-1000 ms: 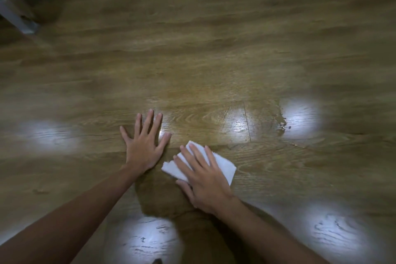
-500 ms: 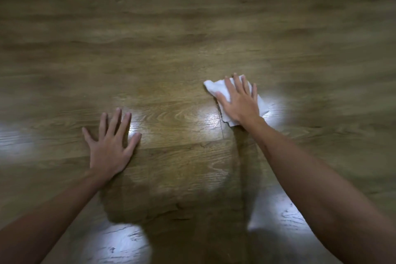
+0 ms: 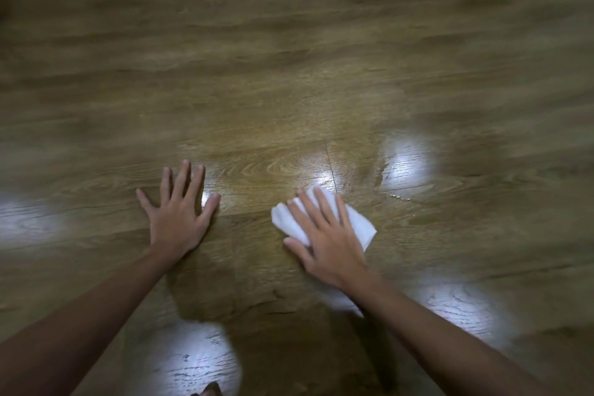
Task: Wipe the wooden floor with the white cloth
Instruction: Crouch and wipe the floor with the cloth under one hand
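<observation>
A folded white cloth [image 3: 360, 223] lies flat on the glossy wooden floor [image 3: 289, 90]. My right hand [image 3: 328, 238] presses down on the cloth with fingers spread, covering most of it. My left hand [image 3: 178, 214] rests palm-down on the bare boards to the left of the cloth, fingers apart, holding nothing. A thin wet streak [image 3: 398, 197] glints on the boards just right of the cloth.
Bright light reflections sit on the floor at the left edge [image 3: 25, 219], at the right [image 3: 406, 157] and near the bottom [image 3: 189, 360]. My own shadow darkens the boards between my forearms. The far floor is blurred.
My right hand has dragged the cloth back toward me from the far right, after pushing it out there half a second ago. My left hand has stayed planted.
</observation>
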